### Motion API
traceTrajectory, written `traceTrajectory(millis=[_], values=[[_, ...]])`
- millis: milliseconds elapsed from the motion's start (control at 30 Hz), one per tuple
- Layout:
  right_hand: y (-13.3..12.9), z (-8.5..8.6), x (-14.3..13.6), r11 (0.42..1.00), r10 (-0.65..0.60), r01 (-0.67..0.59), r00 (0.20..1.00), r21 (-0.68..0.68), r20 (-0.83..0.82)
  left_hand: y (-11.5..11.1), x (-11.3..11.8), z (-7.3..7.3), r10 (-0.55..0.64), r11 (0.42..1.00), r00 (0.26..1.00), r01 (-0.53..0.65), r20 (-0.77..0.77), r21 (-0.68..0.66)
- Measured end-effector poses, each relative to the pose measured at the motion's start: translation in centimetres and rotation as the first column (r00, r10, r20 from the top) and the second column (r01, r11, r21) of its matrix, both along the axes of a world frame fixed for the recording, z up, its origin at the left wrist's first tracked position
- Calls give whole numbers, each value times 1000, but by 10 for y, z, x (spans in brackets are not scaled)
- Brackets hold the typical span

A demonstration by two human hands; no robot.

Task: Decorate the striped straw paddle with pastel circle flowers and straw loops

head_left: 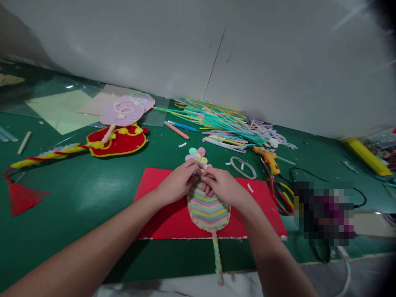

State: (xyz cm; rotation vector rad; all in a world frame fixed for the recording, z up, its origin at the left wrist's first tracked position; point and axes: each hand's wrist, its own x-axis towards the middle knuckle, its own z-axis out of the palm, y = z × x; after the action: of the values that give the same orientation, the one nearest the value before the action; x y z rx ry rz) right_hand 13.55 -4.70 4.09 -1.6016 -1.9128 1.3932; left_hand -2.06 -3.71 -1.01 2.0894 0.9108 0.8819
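A pastel striped hand fan (208,212) made of fuzzy stems lies on a red board (167,222), its twisted handle (218,260) pointing towards me past the board's edge. Pastel flower pieces (196,152) in green, pink, purple and yellow stand out at the fan's top. My left hand (182,179) and my right hand (222,185) meet over the upper part of the fan, just below the flower pieces. Both have their fingers pinched together, nearly touching each other. Whatever lies between the fingertips is hidden.
Pipe cleaners (222,123) lie in a pile at the back. On the right are an orange glue gun (270,160), red-handled pliers (275,194) and a tape ring (243,167). A red fan (120,142) and a purple fan (120,111) lie left, near two markers (177,130).
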Motion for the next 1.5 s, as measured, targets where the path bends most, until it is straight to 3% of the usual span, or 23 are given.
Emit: traceTrajectory(millis=[333,633,1067,1500], values=[[1,-2,1,1000,21,-21,1000,-2,11,0,0,-1,-12,1000,1000,12,23,23],[0,-2,0,997,20,-29,993,77,117,-1,0,1,6,999,1000,-6,6,35],[0,-4,1,1000,-12,11,1000,-26,-10,0,1,2,11,1000,1000,-11,-6,15],[1,-1,0,1000,19,-20,997,14,79,-2,1,1,4,999,1000,-2,-27,53]])
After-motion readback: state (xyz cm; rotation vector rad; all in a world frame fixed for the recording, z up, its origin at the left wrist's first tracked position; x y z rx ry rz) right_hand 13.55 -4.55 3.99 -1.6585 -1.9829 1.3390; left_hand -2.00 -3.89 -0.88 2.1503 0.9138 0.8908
